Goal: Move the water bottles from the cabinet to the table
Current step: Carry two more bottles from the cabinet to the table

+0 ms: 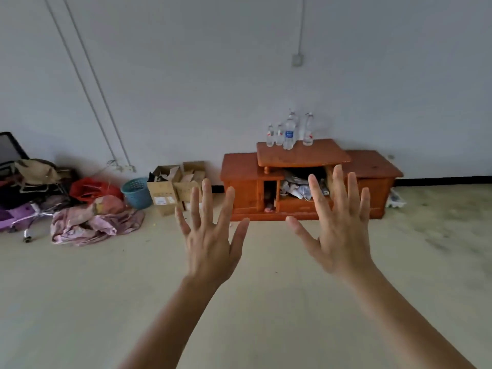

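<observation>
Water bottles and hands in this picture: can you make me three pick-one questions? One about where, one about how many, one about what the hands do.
1. Where do the clear plastic water bottles stand?
A. In a fridge. B. On top of the orange-brown wooden cabinet. C. On a bed.
2. How many bottles are there?
A. Two. B. Six. C. Four.
3. What are the left hand and right hand doing?
A. Spread open, holding nothing. B. Each gripping a bottle. C. Making fists.
Answers: 1 B, they stand on its raised top; 2 C, four show in a row; 3 A, all fingers are straight and apart.
</observation>
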